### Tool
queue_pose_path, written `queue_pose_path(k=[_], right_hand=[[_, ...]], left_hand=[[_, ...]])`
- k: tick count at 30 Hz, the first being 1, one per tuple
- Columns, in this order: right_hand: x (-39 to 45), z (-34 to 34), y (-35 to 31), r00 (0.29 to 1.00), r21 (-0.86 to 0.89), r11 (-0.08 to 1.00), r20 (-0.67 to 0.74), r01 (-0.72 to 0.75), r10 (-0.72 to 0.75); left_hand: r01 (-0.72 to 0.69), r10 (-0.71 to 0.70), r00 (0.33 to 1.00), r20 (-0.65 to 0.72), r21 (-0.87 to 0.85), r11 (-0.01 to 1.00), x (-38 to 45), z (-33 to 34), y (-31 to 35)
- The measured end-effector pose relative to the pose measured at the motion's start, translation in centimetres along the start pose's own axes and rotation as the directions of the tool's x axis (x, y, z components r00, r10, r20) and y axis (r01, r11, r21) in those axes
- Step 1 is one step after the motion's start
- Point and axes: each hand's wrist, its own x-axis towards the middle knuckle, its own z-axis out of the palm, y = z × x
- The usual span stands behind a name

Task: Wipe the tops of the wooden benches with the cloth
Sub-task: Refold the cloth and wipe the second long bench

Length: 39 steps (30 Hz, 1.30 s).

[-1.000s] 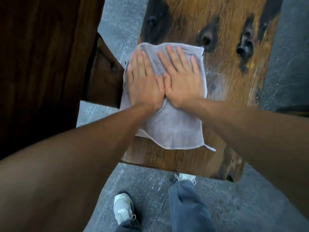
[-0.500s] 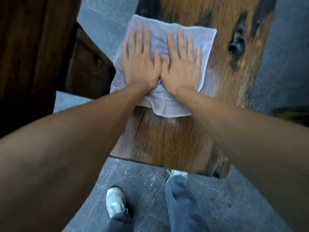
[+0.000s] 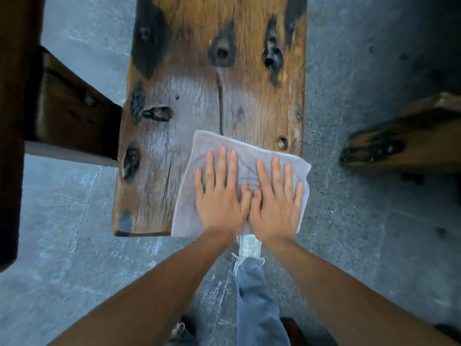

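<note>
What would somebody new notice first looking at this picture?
Probably the two hands, left hand and right hand, pressed flat side by side on a pale grey cloth at the near right corner of the wooden bench. Next, the bench's dark knots and the long crack running down its middle. A second bench pokes in from the right over the grey stone floor.

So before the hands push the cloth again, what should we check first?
1. Both hands flat on the cloth: left hand and right hand spread side by side, ok.
2. Cloth fully on the bench: right corner and near edge hang over, not ok.
3. Bench top ahead free of objects: ok.
4. Left half of the top reached: cannot tell.
5. Feet clear of the bench: shoe sits at its end, ok.
</note>
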Motion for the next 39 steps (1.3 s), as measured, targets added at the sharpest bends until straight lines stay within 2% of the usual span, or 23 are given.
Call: queue_pose_path(k=[3,8,11,20,25,28,31,33,35,37,39], right_hand=[[4.3,-0.8,0.4,0.999,0.038,0.999,-0.021,-0.026,0.027],[16.2,-4.0,1.5,0.997,0.092,0.993,-0.032,0.069,-0.066],[22.6,-5.4,1.2,0.996,0.086,0.993,-0.046,0.074,-0.071],[32.3,-8.0,0.8,0.991,0.1,0.987,-0.031,0.129,-0.127],[30.2,-7.2,0.3,0.997,0.083,0.995,-0.057,0.06,-0.056],[25.7,-5.8,-0.7,0.995,0.045,0.995,-0.061,0.085,-0.082],[20.1,-4.1,-1.3,0.984,-0.033,0.984,-0.042,0.173,-0.174],[17.0,-3.3,-1.9,0.966,-0.059,0.965,-0.03,0.256,-0.258],[15.1,-2.7,-2.1,0.916,-0.085,0.913,0.001,0.4,-0.401],[14.8,-2.7,-2.1,0.836,-0.125,0.827,0.058,0.548,-0.545],[16.5,-3.1,-2.4,0.784,-0.133,0.773,0.075,0.62,-0.616]], left_hand=[[-0.078,0.077,0.997,-0.018,-0.02,0.997,4.8,-0.5,0.7],[0.002,-0.004,0.998,-0.061,-0.029,1.0,15.1,-1.9,4.7],[0.009,-0.009,0.996,-0.088,-0.008,1.0,21.8,-2.8,6.1],[0.026,-0.027,0.997,-0.077,-0.013,1.0,31.9,-5.0,8.6],[-0.04,0.035,0.996,-0.079,-0.065,0.997,29.7,-5.1,7.8],[0.021,-0.034,0.994,-0.102,-0.119,0.993,24.6,-4.4,6.0],[0.134,-0.15,0.982,-0.111,-0.142,0.981,18.3,-3.3,4.1],[0.166,-0.176,0.98,-0.097,-0.102,0.981,14.3,-2.5,2.5],[0.182,-0.188,0.978,-0.087,-0.075,0.98,11.4,-2.1,0.7],[0.202,-0.211,0.973,-0.098,-0.097,0.975,10.7,-2.3,-1.1],[0.231,-0.243,0.964,-0.105,-0.116,0.966,12.0,-2.8,-2.4]])
